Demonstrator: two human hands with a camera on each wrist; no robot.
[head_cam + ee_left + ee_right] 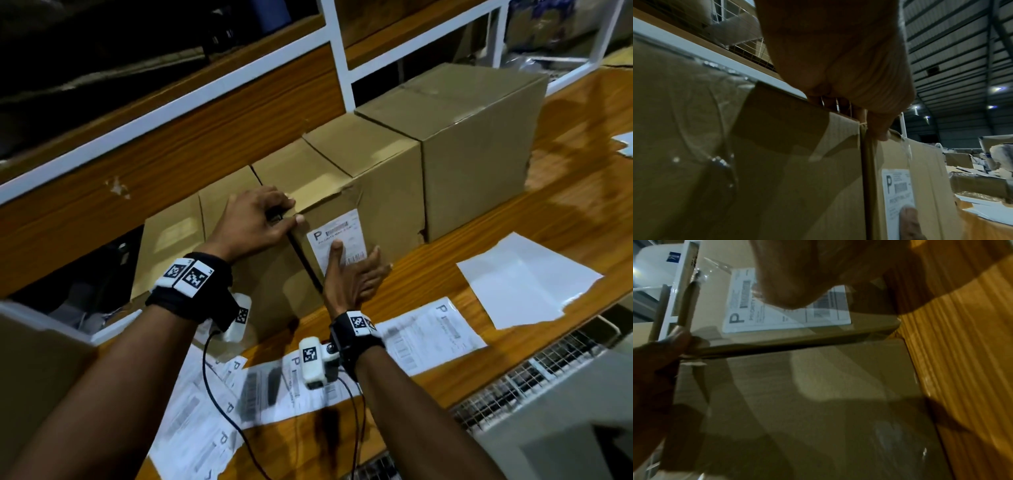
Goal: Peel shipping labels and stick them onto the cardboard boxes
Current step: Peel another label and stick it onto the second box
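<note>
Glossy orange-brown wooden counter here, strong grain, shiny enough to throw reflections, with a white metal frame and wood panel behind it. From my remote seat I see a row of plain matte cardboard boxes along the back, touching side by side, the far right one clearly the tallest and blockiest.

The box being worked on has a crumpled top front edge and a shipping label stuck flat on its front face: white rectangle, big "P" in the corner, barcode strips, fine print I can't read. My right hand lies against that label with straight, relaxed fingers, thumb tip on the paper, nothing gripped. In the right wrist view the label is partly covered by the palm.

My left hand is curled over the top corner where this box meets the neighbouring box, fingers hooked on the cardboard edge, thumb on the front. The left wrist view shows clear tape catching the light on that neighbour.

Down on the counter near me: a loose overlapping spread of unpeeled label sheets, and off to the right a blank, slick white backing sheet with a slightly ragged edge.
</note>
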